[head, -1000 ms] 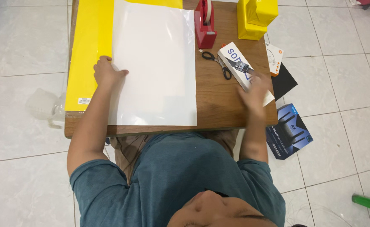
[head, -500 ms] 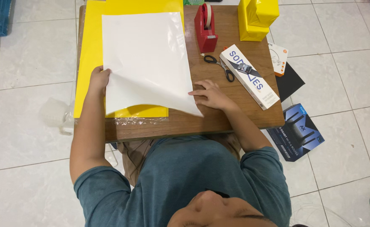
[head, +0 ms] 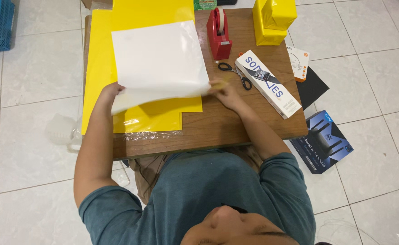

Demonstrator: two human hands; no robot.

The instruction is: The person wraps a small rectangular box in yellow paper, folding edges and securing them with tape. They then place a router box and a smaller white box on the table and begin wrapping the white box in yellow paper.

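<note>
Both hands pinch the near edge of the white sheet (head: 158,56); my left hand (head: 110,92) grips its left corner, my right hand (head: 223,90) its right corner, lifting that edge off the yellow paper (head: 100,59) beneath; I judge the wrapping barely begun, with the long white box (head: 267,84) right of the sheet unwrapped; scissors (head: 235,72) and a red tape dispenser (head: 218,34) wait beside it on the wooden table (head: 226,127); pale floor tiles (head: 31,68) surround
</note>
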